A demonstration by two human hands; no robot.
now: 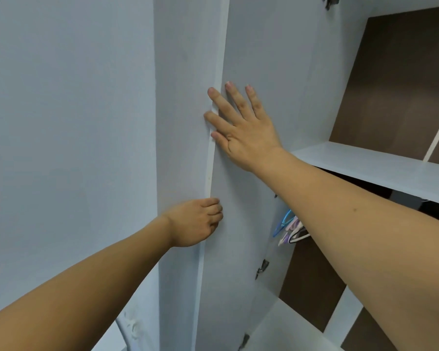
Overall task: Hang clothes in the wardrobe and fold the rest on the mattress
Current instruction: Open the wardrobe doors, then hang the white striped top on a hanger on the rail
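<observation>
Pale wall (69, 122) fills the left; beside it the left hand (197, 221) curls round the upright wardrobe door's edge (208, 160), the right hand (241, 125) presses flat above, and hangers (289, 229) wait rightward inside.

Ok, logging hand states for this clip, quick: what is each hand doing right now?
Left hand: fingers curled round the edge of the wardrobe door, gripping it.
Right hand: open, fingers straight and spread flat against the door.
</observation>
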